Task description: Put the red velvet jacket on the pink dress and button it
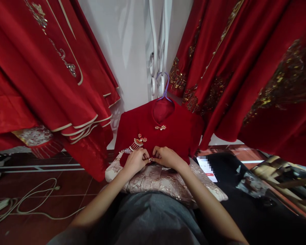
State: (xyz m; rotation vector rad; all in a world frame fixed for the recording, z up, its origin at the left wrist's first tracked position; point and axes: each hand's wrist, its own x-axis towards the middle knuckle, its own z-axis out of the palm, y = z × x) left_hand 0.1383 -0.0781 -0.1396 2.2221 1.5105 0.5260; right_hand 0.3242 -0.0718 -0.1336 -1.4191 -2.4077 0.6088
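Observation:
A red top (178, 131) on a purple hanger (165, 89) lies over a pale embroidered cushion (163, 180) on my lap. It carries a pearl clasp (160, 128) below the collar and a gold tasselled brooch (137, 142) on the left chest. My left hand (135, 160) and my right hand (167, 157) meet at the front of the top. Both are closed, fingertips pinching a small beaded clasp (151, 159) between them.
Red embroidered gowns hang at left (40, 75) and right (257, 75), with a white wall (127, 51) behind. A white cable (33, 200) trails across the red tile floor at left. A phone (207, 168) rests on dark fabric at right.

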